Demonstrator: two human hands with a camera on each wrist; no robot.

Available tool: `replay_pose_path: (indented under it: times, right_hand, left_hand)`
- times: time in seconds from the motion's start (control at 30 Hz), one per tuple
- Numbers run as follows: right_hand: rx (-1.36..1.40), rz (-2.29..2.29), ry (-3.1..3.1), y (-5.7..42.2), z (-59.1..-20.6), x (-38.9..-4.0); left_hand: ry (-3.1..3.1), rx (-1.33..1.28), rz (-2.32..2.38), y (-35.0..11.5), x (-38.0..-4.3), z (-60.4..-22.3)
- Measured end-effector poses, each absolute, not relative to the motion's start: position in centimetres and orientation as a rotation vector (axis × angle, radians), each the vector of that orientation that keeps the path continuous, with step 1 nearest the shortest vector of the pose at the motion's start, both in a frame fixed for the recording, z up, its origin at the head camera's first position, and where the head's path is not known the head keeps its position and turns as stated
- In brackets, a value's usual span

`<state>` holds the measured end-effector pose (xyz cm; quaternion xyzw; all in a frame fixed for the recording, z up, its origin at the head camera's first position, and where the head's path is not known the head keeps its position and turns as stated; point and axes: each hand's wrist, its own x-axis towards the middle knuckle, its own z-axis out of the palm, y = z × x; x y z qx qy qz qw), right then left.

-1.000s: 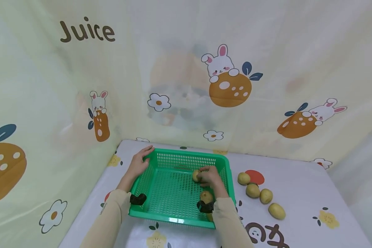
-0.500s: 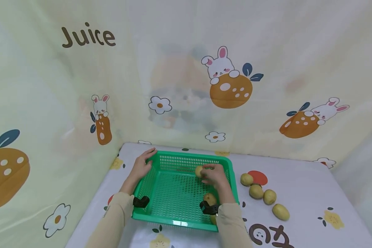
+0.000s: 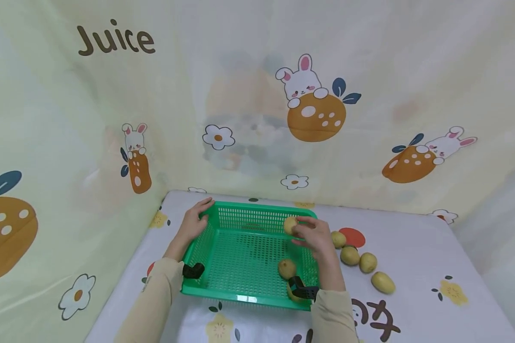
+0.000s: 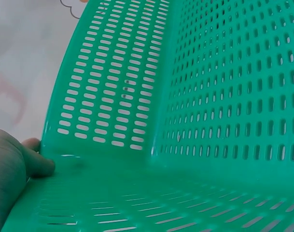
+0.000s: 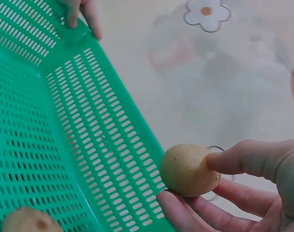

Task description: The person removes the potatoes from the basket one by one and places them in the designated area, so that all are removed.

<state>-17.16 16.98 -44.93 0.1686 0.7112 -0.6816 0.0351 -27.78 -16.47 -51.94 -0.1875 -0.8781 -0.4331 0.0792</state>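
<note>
Pinching a potato [image 3: 290, 225] in the right hand [image 3: 314, 237] above the basket [image 3: 240, 300] at its far right corner; gripping the far left rim with the left hand [image 3: 193, 224]; lying inside near the right wall, another potato [image 3: 286, 268].

- A makeshift staged booth, not a real kitchen or shop: cartoon-printed sheeting [image 3: 257, 95] hangs as walls on the sides beyond the fingers.
- The same print of rabbits, oranges, flowers and the word "Juice" [image 3: 116, 39] covers the table [image 3: 416, 247] under the fingers.
- Few props: a green plastic basket [image 3: 244, 300] below the fingertips and loose potatoes [image 3: 367, 262] just right of them.
</note>
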Motion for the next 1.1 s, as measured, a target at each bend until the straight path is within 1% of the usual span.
replay_pose_path:
  times: [0.4, 1.1]
  right_hand:
    - [0.556, -2.136, 2.174, 18.8, -43.9, -15.5]
    - [0.526, -2.202, 2.228, 21.6, -44.2, -13.6]
  left_hand:
    - [-2.644, -0.536, -1.313, -16.9, -27.7, -51.9]
    - [-2.657, -0.551, -1.294, -16.3, -27.8, -51.7]
